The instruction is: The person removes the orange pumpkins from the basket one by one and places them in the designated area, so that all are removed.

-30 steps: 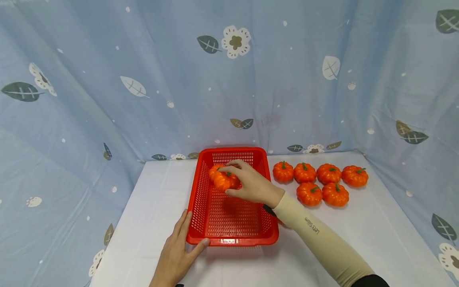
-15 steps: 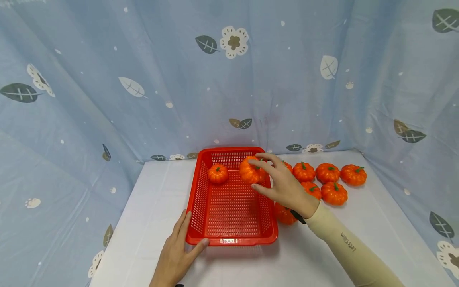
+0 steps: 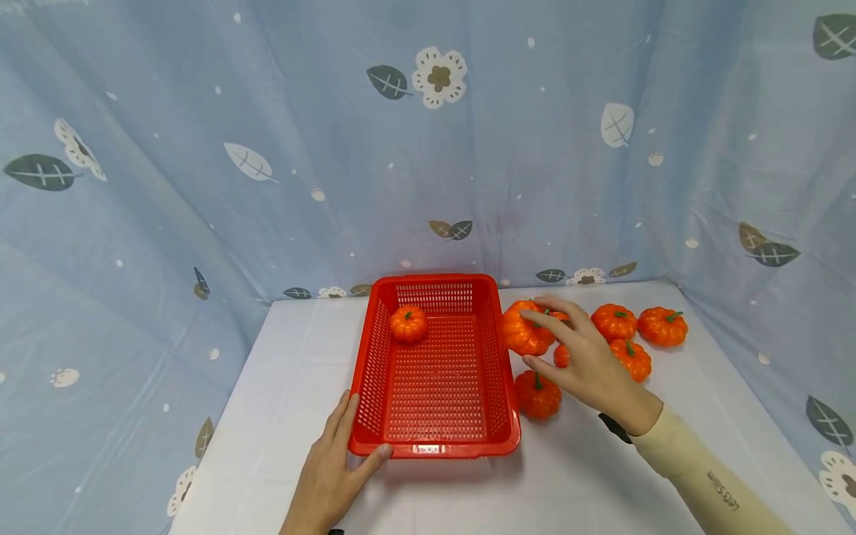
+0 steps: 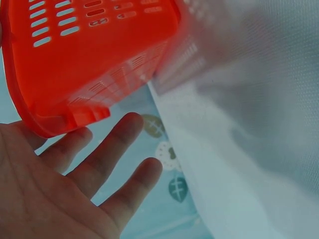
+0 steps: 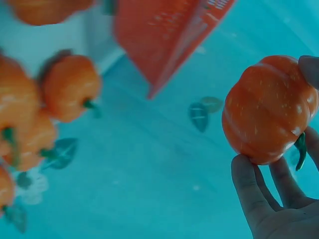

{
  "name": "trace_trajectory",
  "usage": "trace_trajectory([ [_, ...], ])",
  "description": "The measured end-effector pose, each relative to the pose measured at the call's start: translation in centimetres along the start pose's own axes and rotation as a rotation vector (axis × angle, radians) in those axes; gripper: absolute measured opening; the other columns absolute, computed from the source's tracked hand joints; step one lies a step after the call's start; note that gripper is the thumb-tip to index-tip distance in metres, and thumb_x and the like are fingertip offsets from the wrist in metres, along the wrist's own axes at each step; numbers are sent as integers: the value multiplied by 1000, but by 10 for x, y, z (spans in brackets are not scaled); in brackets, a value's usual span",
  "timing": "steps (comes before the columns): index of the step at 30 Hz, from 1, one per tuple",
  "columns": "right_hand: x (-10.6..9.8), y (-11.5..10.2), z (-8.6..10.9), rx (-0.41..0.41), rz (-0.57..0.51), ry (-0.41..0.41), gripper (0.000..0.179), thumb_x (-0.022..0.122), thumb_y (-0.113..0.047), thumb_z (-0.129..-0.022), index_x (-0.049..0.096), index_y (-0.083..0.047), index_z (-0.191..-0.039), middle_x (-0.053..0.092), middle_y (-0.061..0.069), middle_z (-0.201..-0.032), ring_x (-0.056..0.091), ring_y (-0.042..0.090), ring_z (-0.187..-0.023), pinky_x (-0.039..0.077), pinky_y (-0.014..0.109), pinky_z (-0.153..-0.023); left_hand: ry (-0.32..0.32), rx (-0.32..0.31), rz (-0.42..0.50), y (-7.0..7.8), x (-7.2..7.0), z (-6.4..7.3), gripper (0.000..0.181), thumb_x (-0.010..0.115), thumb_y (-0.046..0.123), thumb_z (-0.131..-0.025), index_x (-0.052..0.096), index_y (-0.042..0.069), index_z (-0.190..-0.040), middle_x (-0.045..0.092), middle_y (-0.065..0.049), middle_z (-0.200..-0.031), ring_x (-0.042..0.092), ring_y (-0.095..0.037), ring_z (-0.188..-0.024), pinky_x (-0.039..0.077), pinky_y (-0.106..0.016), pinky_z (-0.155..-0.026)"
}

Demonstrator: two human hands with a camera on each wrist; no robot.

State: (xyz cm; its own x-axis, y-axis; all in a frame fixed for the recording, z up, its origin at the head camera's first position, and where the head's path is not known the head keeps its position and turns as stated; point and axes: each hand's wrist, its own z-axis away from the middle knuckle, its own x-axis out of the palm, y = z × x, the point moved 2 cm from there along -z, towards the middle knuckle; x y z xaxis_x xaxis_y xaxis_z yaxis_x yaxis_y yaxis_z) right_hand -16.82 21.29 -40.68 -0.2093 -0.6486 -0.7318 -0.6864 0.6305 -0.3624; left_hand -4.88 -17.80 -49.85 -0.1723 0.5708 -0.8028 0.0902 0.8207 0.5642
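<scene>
My right hand [image 3: 582,364] grips an orange toy pumpkin [image 3: 524,328] between thumb and fingertips, just past the right rim of the red basket [image 3: 455,451]. In the right wrist view the held pumpkin [image 5: 271,109] is tilted, its green stem toward the palm. My left hand [image 3: 328,457] rests at the basket's near left corner, thumb at the front rim and fingers along the left side. The left wrist view shows that hand's fingers [image 4: 107,157] straight and spread under the rim. One pumpkin [image 3: 409,324] lies inside the basket, at its back left.
Several more pumpkins [image 3: 614,322] stand on the white table [image 3: 301,349] right of the basket, some partly hidden by my right hand. One pumpkin [image 3: 538,396] sits close against the basket's right side. A blue patterned curtain [image 3: 334,148] hangs behind the table.
My right hand has carried the held pumpkin rightward from above the basket to beyond its right rim. The pumpkin inside the basket is now uncovered. The left hand and the basket stay put.
</scene>
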Motion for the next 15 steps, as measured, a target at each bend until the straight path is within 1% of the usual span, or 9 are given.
trace_trajectory([
  [1, -1, 3, 6, 5, 17, -3, 75, 91, -22, -74, 60, -19, -142, 47, 10, -148, 45, 27, -134, 48, 40, -102, 0, -1, -3, 0, 0, 0, 97, 73, 61, -86, 27, 24, -162, 25, 3, -166, 49, -36, -135, 44, -60, -102],
  [3, -2, 10, 17, 20, 37, -6, 75, 92, -21, -73, 60, -18, -141, 47, 10, -147, 46, 27, -133, 46, 32, -102, 3, -1, -8, 0, 0, 0, 97, 73, 61, -86, 27, 24, -162, 26, 2, -166, 49, -36, -134, 44, -60, -102],
  [4, -3, 13, 23, 33, 45, -5, 75, 92, -20, -72, 61, -18, -141, 48, 9, -147, 47, 26, -131, 46, 29, -100, 4, 1, -11, -1, 0, 0, 97, 73, 62, -86, 27, 23, -162, 26, 2, -166, 49, -36, -134, 44, -60, -102],
  [6, -5, 18, 34, 65, 61, -3, 75, 93, -20, -72, 62, -19, -140, 48, 8, -146, 50, 26, -126, 47, 28, -95, 7, 5, -15, -1, 0, 0, 97, 73, 62, -86, 28, 23, -162, 26, 2, -165, 50, -36, -134, 45, -60, -102],
  [10, -8, 27, 52, 129, 73, -16, 76, 94, -18, -71, 62, -20, -139, 48, 9, -144, 51, 27, -118, 51, 44, -85, 15, 10, -15, 0, 0, 0, 97, 74, 61, -85, 28, 23, -162, 26, 3, -165, 50, -36, -134, 45, -59, -102],
  [12, -9, 31, 61, 155, 88, -29, 76, 94, -18, -70, 62, -20, -139, 48, 9, -144, 50, 28, -120, 52, 48, -85, 11, 3, -15, 0, 0, 0, 97, 73, 61, -85, 28, 24, -162, 26, 4, -165, 50, -36, -133, 45, -60, -101],
  [13, -9, 34, 66, 165, 96, -36, 76, 94, -19, -70, 63, -21, -138, 48, 8, -144, 50, 28, -121, 52, 45, -87, 10, 0, -16, 0, 0, 0, 97, 73, 61, -85, 27, 24, -162, 26, 4, -165, 51, -36, -133, 46, -60, -101],
  [15, -10, 37, 74, 179, 105, -47, 75, 94, -20, -69, 63, -21, -138, 48, 7, -143, 49, 27, -124, 49, 32, -95, 4, -11, -14, 0, 1, -1, 97, 73, 62, -85, 27, 25, -162, 25, 5, -166, 51, -36, -133, 45, -60, -101],
])
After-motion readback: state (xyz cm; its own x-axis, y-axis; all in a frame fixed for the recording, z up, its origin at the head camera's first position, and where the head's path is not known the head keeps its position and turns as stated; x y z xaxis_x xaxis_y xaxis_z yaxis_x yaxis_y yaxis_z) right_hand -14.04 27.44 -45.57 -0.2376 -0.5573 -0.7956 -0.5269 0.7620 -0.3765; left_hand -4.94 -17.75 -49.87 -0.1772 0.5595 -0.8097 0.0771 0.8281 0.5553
